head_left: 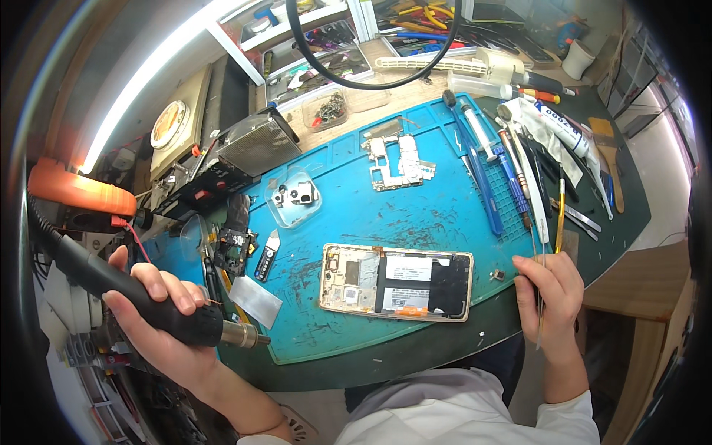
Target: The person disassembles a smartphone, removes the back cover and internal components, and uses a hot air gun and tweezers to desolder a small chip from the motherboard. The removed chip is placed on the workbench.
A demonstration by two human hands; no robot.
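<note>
My left hand (165, 347) is wrapped round the black handle of a hot air gun (194, 324), whose metal nozzle points right, toward the mat's lower left edge. In my right hand (556, 297) are thin metal tweezers (540, 326), pinched between thumb and fingers beyond the mat's right edge. Between the hands an opened phone (449, 285) lies on the blue mat (311, 222), its battery and inner parts exposed. A small metallic part (497, 275) rests just left of my right hand. Farther back lies a bare phone circuit board (404, 163).
A clear dish (295, 199) with camera parts sits at left, near a utility knife (268, 256) and a metal plate (255, 301). Screwdrivers and other tools crowd the right, including a blue tool (483, 193). A black ring (371, 83) hangs above the back.
</note>
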